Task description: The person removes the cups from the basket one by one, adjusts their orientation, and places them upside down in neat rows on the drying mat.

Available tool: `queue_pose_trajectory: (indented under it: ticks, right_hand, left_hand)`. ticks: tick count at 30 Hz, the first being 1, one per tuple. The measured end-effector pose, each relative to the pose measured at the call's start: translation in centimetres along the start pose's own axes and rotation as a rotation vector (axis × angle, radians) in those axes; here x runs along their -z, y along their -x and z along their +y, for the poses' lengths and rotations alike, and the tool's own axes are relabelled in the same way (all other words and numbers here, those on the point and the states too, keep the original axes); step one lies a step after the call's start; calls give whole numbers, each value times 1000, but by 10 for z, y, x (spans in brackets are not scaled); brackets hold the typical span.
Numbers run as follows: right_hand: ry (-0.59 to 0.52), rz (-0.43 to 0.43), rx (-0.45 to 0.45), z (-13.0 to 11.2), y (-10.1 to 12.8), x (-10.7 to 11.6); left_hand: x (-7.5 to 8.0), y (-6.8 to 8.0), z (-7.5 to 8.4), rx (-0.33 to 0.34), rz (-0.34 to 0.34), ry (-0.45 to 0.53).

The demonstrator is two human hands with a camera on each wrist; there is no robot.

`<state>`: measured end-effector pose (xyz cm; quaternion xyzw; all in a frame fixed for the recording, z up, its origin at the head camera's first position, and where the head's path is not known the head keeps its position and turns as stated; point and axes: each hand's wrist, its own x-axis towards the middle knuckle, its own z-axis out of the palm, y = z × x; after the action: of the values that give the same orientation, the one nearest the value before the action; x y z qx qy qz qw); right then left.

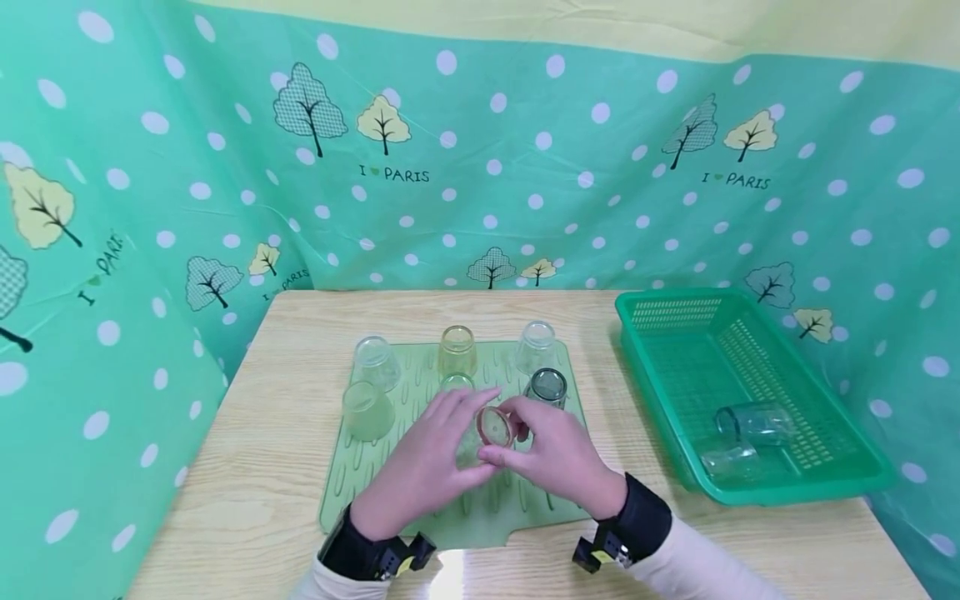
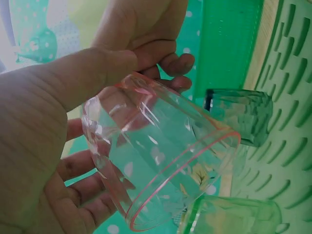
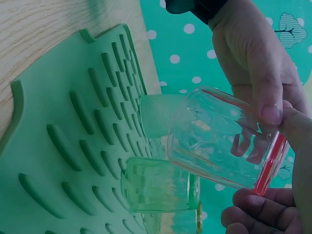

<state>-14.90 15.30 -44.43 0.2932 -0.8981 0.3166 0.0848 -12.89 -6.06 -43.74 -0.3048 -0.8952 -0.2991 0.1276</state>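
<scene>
A light wooden table [image 1: 247, 467] bears a ribbed green drying mat [image 1: 352, 475] and, right, a green basket [image 1: 757, 492]

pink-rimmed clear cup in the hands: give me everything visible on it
The clear plastic cup with a pink-red rim is a faceted tumbler, empty as far as shows. It is lifted off the green ribbed drying mat and tipped on its side, one round end toward the head camera. The left hand and right hand both grip it, fingers curled round its wall. Nothing else touches it.
</scene>
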Motion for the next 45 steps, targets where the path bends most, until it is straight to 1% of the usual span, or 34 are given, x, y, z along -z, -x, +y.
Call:
queue_pose_trajectory:
  ticks: [5,7,9,15,18,20,24,28,33,35,39,45]
  right_hand:
    - [-18,-49,-24,0,0,-3]
    - [-31,-92,-33,2,1,-2]
    - [-15,-150,-26,6,4,0]
    - [195,-391,47,32,21,4]
    - [257,-468,74,42,29,1]
    - [285,-480,90,46,31,-1]
    - [321,-467,98,49,32,-3]
    - [333,-472,96,49,30,-4]
    - [325,-489,91,50,28,-3]
    - [322,-497,83,50,28,-3]
    - [328,-505,76,52,27,-4]
    - [337,-505,78,54,28,-7]
  left_hand:
    - [-2,4,-5,29,-24,-13]
    - [-2,8,-8,50,-28,-9]
    - [-1,14,-11,78,-29,-7]
    - [6,40,-26,176,-22,2]
    - [13,55,-37,227,-12,-13]
    - [18,65,-46,260,-5,-34]
    - [27,81,-60,343,-5,-53]
    - [33,89,-69,404,5,-45]
    - [36,92,-73,451,24,-57]
    - [36,92,-74,471,26,-47]
    - [33,91,-74,482,26,-28]
    - [28,88,-76,509,5,-57]
